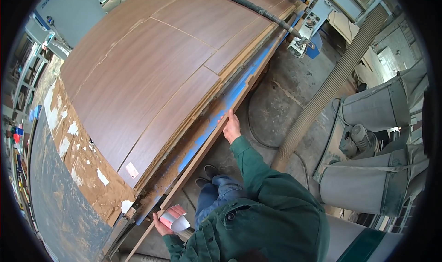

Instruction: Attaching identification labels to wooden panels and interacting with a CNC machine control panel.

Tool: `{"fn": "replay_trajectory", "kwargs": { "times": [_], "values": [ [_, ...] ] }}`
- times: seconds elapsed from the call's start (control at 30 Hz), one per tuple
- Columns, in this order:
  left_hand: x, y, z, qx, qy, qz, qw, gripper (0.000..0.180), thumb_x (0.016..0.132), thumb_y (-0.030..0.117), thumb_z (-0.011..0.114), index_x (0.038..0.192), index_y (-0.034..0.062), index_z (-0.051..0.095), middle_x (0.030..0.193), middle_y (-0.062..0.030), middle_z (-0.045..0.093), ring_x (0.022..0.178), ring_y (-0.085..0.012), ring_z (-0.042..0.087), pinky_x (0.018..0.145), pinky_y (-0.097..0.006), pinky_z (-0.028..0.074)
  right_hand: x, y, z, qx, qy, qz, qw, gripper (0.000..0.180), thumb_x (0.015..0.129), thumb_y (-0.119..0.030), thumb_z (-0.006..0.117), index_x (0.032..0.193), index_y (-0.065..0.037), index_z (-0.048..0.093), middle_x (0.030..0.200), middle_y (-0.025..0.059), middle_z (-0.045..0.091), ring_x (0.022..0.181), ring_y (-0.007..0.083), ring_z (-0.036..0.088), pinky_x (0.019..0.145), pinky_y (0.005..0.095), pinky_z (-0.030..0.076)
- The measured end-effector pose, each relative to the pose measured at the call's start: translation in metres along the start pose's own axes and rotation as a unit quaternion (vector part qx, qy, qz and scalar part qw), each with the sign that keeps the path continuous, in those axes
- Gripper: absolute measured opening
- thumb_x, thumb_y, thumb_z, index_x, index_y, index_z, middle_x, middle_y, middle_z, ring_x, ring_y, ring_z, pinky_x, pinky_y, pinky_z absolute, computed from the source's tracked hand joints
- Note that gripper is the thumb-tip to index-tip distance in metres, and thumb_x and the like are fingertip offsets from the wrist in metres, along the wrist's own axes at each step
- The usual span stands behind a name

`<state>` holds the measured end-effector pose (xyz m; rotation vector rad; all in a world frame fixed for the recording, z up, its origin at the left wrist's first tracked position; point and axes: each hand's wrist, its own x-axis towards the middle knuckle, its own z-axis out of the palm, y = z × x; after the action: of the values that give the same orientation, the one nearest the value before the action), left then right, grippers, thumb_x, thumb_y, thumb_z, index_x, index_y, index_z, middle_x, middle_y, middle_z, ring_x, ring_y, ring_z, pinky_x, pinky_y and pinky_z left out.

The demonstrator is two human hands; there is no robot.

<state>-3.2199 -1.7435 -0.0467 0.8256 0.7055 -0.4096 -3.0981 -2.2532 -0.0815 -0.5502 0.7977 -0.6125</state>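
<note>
Down by the near end of the machine table, my left hand (161, 226) is closed around a curled piece of white and pink paper (178, 222). Its fingers are partly covered by that paper. My right hand (231, 126) grips a long, narrow wooden strip (200, 152), thumb on top and fingertips over its far side. The strip runs along the machine's edge, beside a metal ledge with worn blue paint (195, 149). Across the ledge lies a stack of brown wood-grain panels (152, 82), cut into pieces, with a small white label (131, 170) at its near corner.
A torn, chipped brown board (85, 156) and a scuffed dark surface (60, 188) lie left of the panels. On the right, a ribbed hose (334, 80) slants to the floor near grey dust bags (359, 184) and a motor (361, 138). A cable (253, 133) crosses the concrete.
</note>
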Motion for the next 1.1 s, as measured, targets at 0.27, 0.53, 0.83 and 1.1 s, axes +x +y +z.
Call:
{"fn": "replay_trajectory", "kwargs": {
  "times": [0.27,0.53,0.83,1.1],
  "values": [
    [0.030,-0.008,0.022,-0.014,-0.011,-0.032,0.999,0.031,0.094,0.039,0.052,0.103,0.0101,0.059,0.100,-0.0077,0.067,0.089,-0.0241,0.064,0.080,-0.037,0.052,0.011,-0.031,0.013,-0.044,-0.007,-0.053,0.998,0.028,0.096,-0.035,0.052,0.095,-0.006,0.051,0.078,0.0080,0.056,0.068,0.0217,0.058,0.062,0.0351,0.051],
    [0.068,-0.043,0.063,-0.010,-0.026,-0.060,0.998,0.028,0.093,0.036,0.053,0.103,0.0100,0.059,0.100,-0.0088,0.067,0.089,-0.0257,0.064,0.080,-0.040,0.052,0.066,-0.073,0.007,-0.027,-0.020,-0.064,0.997,0.022,0.097,-0.027,0.050,0.101,-0.006,0.051,0.084,0.0112,0.060,0.072,0.0251,0.061,0.066,0.0388,0.053],
    [0.118,-0.045,0.061,0.015,0.032,-0.027,0.999,0.026,0.091,0.036,0.053,0.092,0.0106,0.058,0.095,-0.0078,0.066,0.089,-0.0255,0.063,0.083,-0.040,0.050,0.071,-0.058,0.011,-0.057,-0.028,0.001,0.998,0.019,0.097,-0.023,0.051,0.101,-0.005,0.048,0.089,0.0134,0.061,0.079,0.0257,0.063,0.073,0.0388,0.054],
    [0.120,-0.085,0.088,0.024,0.029,-0.059,0.998,0.029,0.093,0.036,0.047,0.095,0.0091,0.058,0.093,-0.0082,0.066,0.086,-0.0245,0.063,0.079,-0.038,0.051,0.117,-0.100,0.001,-0.079,-0.035,-0.026,0.996,0.021,0.095,-0.024,0.055,0.103,-0.005,0.052,0.092,0.0127,0.063,0.083,0.0255,0.064,0.077,0.0387,0.053]
  ]
}}
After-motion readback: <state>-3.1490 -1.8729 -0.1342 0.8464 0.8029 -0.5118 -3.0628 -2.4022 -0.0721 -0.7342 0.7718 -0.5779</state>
